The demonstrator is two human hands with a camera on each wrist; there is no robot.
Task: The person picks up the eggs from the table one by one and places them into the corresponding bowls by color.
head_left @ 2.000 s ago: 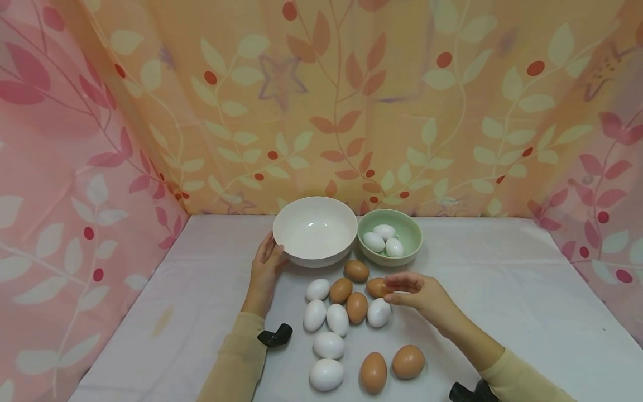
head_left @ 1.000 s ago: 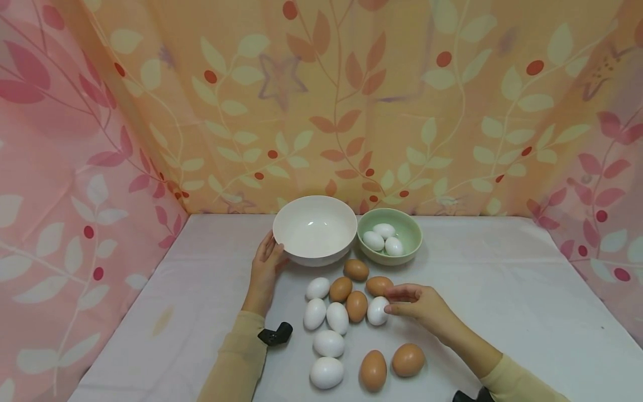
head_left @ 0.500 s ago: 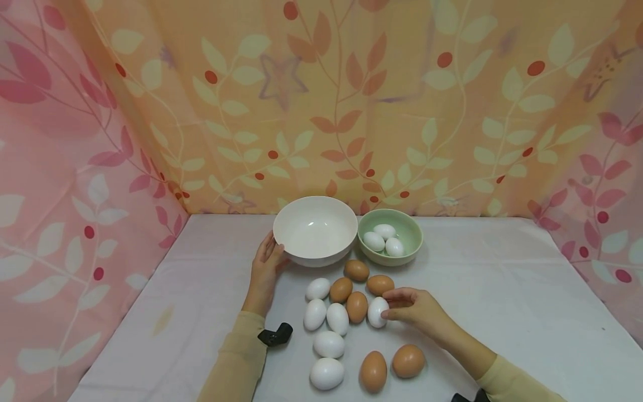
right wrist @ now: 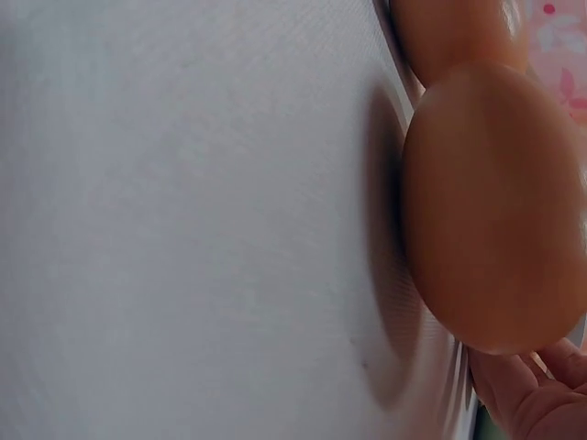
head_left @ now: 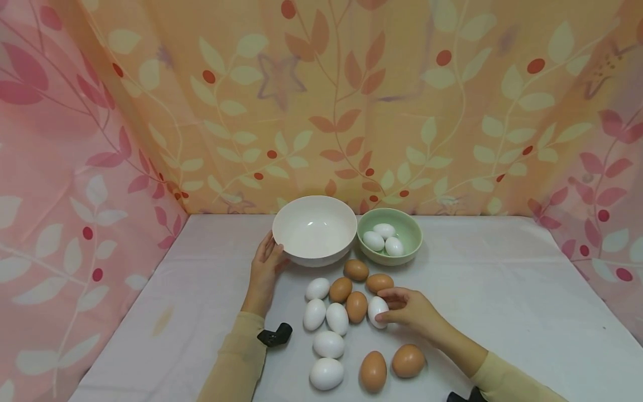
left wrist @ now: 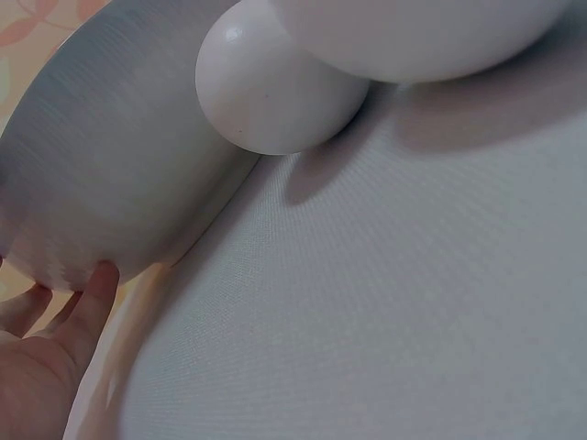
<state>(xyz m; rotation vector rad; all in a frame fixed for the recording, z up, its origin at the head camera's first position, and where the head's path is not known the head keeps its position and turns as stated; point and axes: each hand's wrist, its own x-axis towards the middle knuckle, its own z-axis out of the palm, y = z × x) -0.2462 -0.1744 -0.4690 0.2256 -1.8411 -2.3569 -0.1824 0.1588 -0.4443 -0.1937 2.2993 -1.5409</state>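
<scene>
In the head view we see a person's two hands at work over a white cloth [head_left: 201, 290]. The left hand [head_left: 263, 272], left of the frame's centre, is cupped against the white bowl [head_left: 313, 231], its thumb on the near side and its fingers along the left side; the left wrist view shows the digits touching the outer wall, at lower left. The right hand [head_left: 417, 310], right of centre in the lower half, is part-closed, and we see its thumb and fingers pinching a white egg [head_left: 374, 309] that lies on the cloth. Just above that egg we find a brown egg [head_left: 379, 282], and to its left three more brown eggs [head_left: 356, 307] among five other white eggs [head_left: 329, 344], which trail down toward the lower edge. Below the right hand we note a separate brown pair [head_left: 373, 371] near the bottom; the right wrist view shows two brown eggs close up along its right side. Just right of the white bowl we see a green bowl [head_left: 411, 239] bearing three small-looking white eggs [head_left: 373, 241]. Behind, across the upper half, we observe an orange leaf-patterned curtain [head_left: 321, 139].
</scene>
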